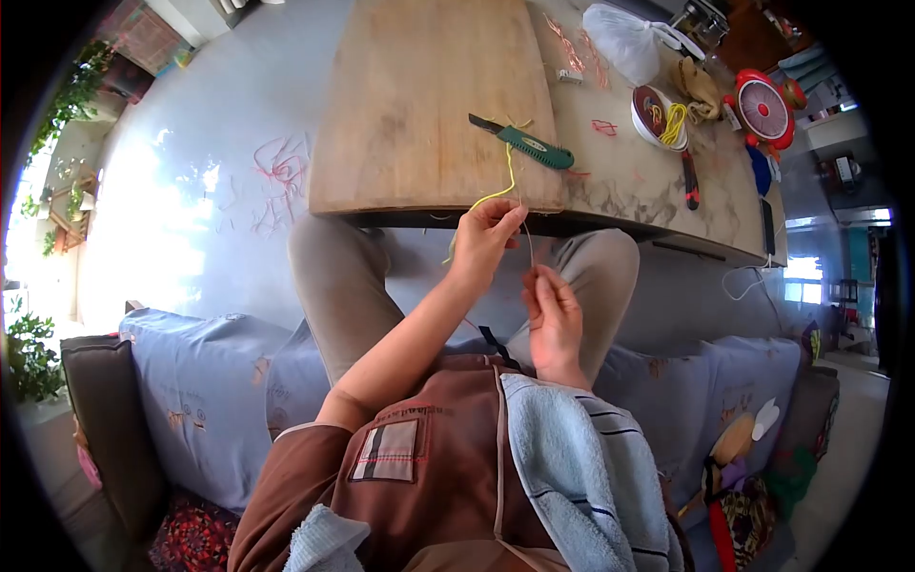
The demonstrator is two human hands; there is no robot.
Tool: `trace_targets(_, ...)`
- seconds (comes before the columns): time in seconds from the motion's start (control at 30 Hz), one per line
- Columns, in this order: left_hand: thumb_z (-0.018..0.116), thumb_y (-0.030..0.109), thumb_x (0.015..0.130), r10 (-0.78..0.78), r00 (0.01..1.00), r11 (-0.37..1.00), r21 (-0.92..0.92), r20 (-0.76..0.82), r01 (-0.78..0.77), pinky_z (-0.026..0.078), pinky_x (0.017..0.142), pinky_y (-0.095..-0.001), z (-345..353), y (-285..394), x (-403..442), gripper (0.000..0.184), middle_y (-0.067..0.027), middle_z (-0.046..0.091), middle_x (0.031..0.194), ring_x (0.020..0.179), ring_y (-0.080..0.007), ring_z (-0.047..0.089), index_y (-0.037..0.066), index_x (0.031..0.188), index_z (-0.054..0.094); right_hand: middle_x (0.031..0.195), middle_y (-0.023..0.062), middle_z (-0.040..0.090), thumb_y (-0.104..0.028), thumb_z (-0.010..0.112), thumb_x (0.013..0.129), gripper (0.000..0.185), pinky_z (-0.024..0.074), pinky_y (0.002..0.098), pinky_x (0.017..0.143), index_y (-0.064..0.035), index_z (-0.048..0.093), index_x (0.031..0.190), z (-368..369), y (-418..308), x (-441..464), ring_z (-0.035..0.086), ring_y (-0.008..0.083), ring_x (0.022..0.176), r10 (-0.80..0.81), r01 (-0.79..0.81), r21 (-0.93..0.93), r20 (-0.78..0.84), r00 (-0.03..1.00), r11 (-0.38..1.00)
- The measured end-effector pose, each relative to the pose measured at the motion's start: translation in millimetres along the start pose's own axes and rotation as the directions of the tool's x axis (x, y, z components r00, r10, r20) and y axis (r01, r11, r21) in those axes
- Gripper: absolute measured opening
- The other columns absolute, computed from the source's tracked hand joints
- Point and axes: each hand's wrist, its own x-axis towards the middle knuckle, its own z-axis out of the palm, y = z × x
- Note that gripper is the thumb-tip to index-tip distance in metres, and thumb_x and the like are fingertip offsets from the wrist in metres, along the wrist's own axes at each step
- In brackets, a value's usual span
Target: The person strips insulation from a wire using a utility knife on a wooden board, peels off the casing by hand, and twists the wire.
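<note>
My left hand point(491, 229) is closed in a pinch just off the near edge of the wooden board. A thin, pale brownish strand point(531, 240) runs down from its fingertips to my right hand point(555, 310), whose thumb and forefinger are pinched on the lower end. A yellow wire point(511, 170) comes off the board, bends past my left hand and dangles on its left side; whether those fingers also grip it I cannot tell. On the board, a green utility knife point(537, 148) lies across the yellow wire with its blade out, pointing left.
On the stone tabletop point(610, 191) right of the wooden board point(410, 105) are a bowl point(658, 119) with coiled yellow wire, a red-and-black handled tool point(690, 181), a white plastic bag point(624, 43) and coppery strands point(567, 43). Red scraps point(279, 164) litter the floor.
</note>
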Motion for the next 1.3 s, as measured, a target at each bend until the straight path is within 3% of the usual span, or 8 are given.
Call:
trace_targets(0.33,0.057,0.014,0.088,-0.24,0.967,0.933,-0.254,0.088,0.255,0.052,0.064,-0.0262,-21.4,-37.3,23.8,0.013,-0.0047,0.063,0.08,0.069,-0.0117,0.061,0.004,0.096,0.059,0.086,0.0008,0.061,-0.014,0.057,0.088,0.022,0.0471,0.022,0.069,-0.0035,0.058,0.106,-21.1,6.9,22.3,0.055,0.0065,0.073,0.072,0.053,-0.55,0.204,0.976,0.834)
trace_targets(0.43,0.056,0.014,0.088,-0.262,0.961,0.924,-0.264,0.093,0.278,0.052,0.062,-0.0268,-22.8,-37.7,26.2,0.013,-0.0048,0.063,0.079,0.068,-0.0126,0.061,0.004,0.096,0.059,0.085,0.0037,0.063,-0.015,0.056,0.088,0.017,0.0462,0.0238,0.067,-0.0061,0.061,0.101,-17.7,-22.5,63.1,0.057,0.0094,0.072,-0.345,0.456,-0.738,0.313,0.885,0.498)
trace_targets(0.53,0.055,0.014,0.088,-0.289,0.951,0.895,-0.323,0.104,0.308,0.052,0.061,-0.0268,-23.9,-36.4,25.7,0.013,-0.0046,0.063,0.079,0.067,-0.0127,0.061,0.004,0.094,0.059,0.092,0.0073,0.061,-0.009,0.059,0.081,0.015,0.0456,0.0343,0.075,-0.0076,0.062,0.096,11.6,-67.1,114.6,0.058,0.0249,0.086,-0.551,0.645,-0.76,0.573,0.607,-0.081)
trace_targets(0.63,0.054,0.014,0.089,-0.317,0.939,0.852,-0.393,0.136,0.345,0.052,0.061,-0.0263,-25.1,-35.1,26.8,0.011,-0.004,0.062,0.078,0.066,-0.0122,0.061,0.004,0.093,0.058,0.099,0.0052,0.06,-0.014,0.062,0.078,0.024,0.0442,0.0355,0.079,-0.0091,0.06,0.102,35.0,-75.4,176.3,0.056,0.0245,0.091,-0.516,0.688,-0.624,0.754,0.406,-0.371)
trace_targets(0.73,0.052,0.013,0.09,-0.367,0.917,0.802,-0.447,0.157,0.397,0.053,0.062,-0.0258,-24.3,-30.9,27.8,0.01,-0.0035,0.062,0.078,0.066,-0.0119,0.061,0.006,0.092,0.058,0.101,0.0048,0.06,-0.018,0.064,0.076,0.033,0.0443,0.0347,0.079,-0.0101,0.057,0.107,52.6,-65.8,205.6,0.056,0.0243,0.093,-0.41,0.647,-0.591,0.804,0.43,-0.481)
trace_targets(0.97,0.051,0.015,0.09,-0.405,0.911,0.799,-0.453,0.082,0.396,0.028,0.041,-0.018,-19.1,-27.9,28.0,0.011,0.002,0.052,0.068,0.051,-0.005,0.04,0.005,0.089,0.055,0.096,0.0061,0.06,-0.02,0.063,0.078,0.037,0.047,0.036,0.072,-0.0124,0.055,0.113,48.0,-57.6,215.5,0.059,0.0247,0.085,-0.281,0.677,-0.535,0.844,0.457,-0.505)
trace_targets(1.07,0.051,0.015,0.09,-0.397,0.905,0.735,-0.538,0.152,0.413,0.026,0.04,-0.0173,-20.5,-31.2,28.7,0.01,0.0022,0.052,0.068,0.05,-0.0042,0.037,0.006,0.089,0.054,0.092,0.0076,0.059,-0.021,0.063,0.079,0.038,0.0475,0.037,0.07,-0.0141,0.054,0.116,44.0,-62.9,196.7,0.059,0.0266,0.083,-0.401,0.724,-0.655,0.736,0.545,-0.216)
trace_targets(1.3,0.049,0.018,0.092,-0.392,0.909,0.736,-0.544,0.142,0.402,0.022,0.038,-0.0165,-15.4,-32.6,26.5,0.013,0.0018,0.053,0.069,0.047,-0.0019,0.03,0.007,0.089,0.053,0.082,0.005,0.057,-0.025,0.065,0.077,0.039,0.0472,0.0351,0.066,-0.0182,0.057,0.115,14.7,-77.0,113.8,0.058,0.0254,0.075,-0.333,0.643,-0.764,0.619,0.711,-0.047)
